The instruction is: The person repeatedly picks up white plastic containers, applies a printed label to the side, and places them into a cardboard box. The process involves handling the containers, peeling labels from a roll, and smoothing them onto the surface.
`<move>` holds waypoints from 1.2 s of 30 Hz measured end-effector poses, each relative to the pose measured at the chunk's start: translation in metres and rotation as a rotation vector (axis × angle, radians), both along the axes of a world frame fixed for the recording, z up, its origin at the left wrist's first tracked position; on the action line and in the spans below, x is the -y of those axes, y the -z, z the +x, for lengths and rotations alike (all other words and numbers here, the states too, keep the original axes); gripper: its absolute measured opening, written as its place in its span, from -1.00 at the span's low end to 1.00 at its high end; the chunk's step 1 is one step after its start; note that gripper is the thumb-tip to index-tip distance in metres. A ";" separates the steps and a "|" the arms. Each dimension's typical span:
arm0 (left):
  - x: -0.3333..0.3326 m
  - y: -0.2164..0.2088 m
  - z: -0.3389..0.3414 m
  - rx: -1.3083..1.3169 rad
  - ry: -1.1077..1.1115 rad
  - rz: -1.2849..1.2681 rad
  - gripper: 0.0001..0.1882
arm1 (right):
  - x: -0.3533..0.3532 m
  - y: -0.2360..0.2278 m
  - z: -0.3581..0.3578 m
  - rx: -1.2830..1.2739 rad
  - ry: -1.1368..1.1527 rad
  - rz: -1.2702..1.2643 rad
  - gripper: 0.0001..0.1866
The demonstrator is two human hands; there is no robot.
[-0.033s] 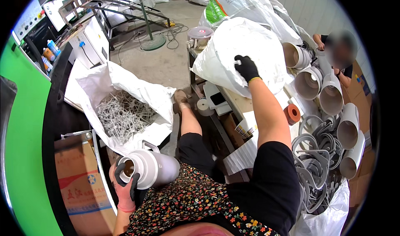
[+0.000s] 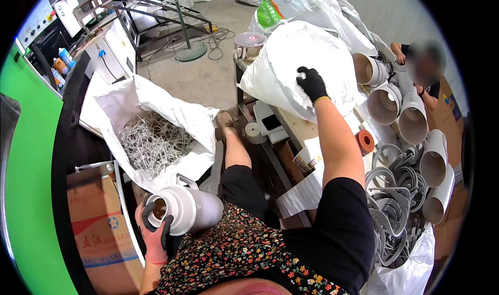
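My left hand [image 2: 156, 231], in a pink and black glove, grips the open neck end of a grey plastic jug [image 2: 200, 212] with a side handle. The jug lies on its side against my lap, its mouth toward the left. Stretched forward, my right hand [image 2: 313, 85] in a black glove is over a large white sack [image 2: 275, 61] on the bench. Its fingers are curled together, with a small whitish bit near the tips; what they hold is unclear.
To my left, an open white sack [image 2: 205, 162] holds many thin grey plastic pieces [image 2: 156, 144]. Grey cylinders [image 2: 384, 105] and curved handles [image 2: 390, 191] pile up at the right, beside an orange-brown roll [image 2: 365, 142]. A co-worker [image 2: 429, 61] is beyond them. A cardboard box [image 2: 104, 217] stands lower left.
My right hand has shifted slightly to the right over the white sack. My left hand and the jug have stayed nearly in place.
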State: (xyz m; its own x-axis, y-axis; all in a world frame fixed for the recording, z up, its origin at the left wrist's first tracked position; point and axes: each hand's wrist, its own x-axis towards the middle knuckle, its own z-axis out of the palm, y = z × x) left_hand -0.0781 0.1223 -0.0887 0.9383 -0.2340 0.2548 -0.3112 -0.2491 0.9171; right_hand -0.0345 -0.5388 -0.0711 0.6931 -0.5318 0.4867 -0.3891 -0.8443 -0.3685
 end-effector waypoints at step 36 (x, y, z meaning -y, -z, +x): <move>0.013 -0.013 0.009 0.319 0.418 0.173 -0.10 | -0.367 0.031 -0.068 -0.354 -0.877 0.484 -0.81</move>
